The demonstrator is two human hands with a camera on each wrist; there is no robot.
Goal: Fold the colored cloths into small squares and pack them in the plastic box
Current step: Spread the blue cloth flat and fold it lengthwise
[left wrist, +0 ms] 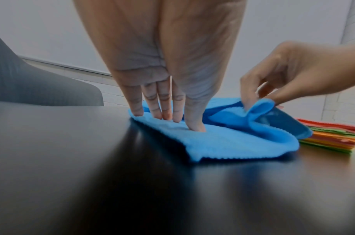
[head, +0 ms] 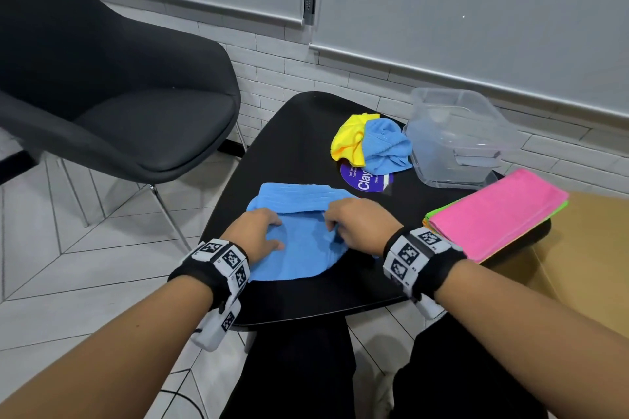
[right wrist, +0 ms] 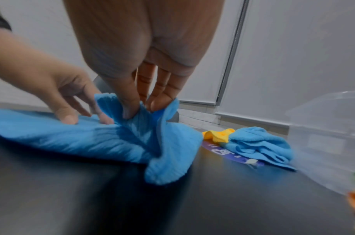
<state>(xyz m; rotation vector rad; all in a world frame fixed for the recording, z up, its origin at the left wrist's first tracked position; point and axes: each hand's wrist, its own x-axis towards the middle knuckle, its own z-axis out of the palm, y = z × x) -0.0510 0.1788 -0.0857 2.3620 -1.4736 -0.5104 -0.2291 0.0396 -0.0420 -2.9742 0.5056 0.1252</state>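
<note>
- Sitting at ten o'clock from your hands, the dark chair [head: 112, 85] is the biggest thing, standing on the floor just beside the surface.
- Your black surface [head: 306, 146] carries everything else.
- At two o'clock on it stands the clear plastic box [head: 456, 136]; what lies inside is hard to make out through its walls.
- At three o'clock lies the flat stack of cloths [head: 493, 214], pink on top with green and orange edges below, overhanging the surface's edge.
- Dead centre is the blue cloth [head: 299, 248], partly folded, its far part doubled over.
- At twelve o'clock, between that cloth and the box, lie a crumpled blue cloth [head: 386, 146] and a crumpled yellow cloth [head: 350, 139], touching each other and resting on a round purple sticker [head: 366, 180].
- Your left hand [head: 253, 235] presses straight fingers [left wrist: 162, 103] flat on the blue cloth's left part.
- Your right hand [head: 354, 224] pinches a raised pleat of the same cloth between thumb and fingertips [right wrist: 160, 101].
</note>
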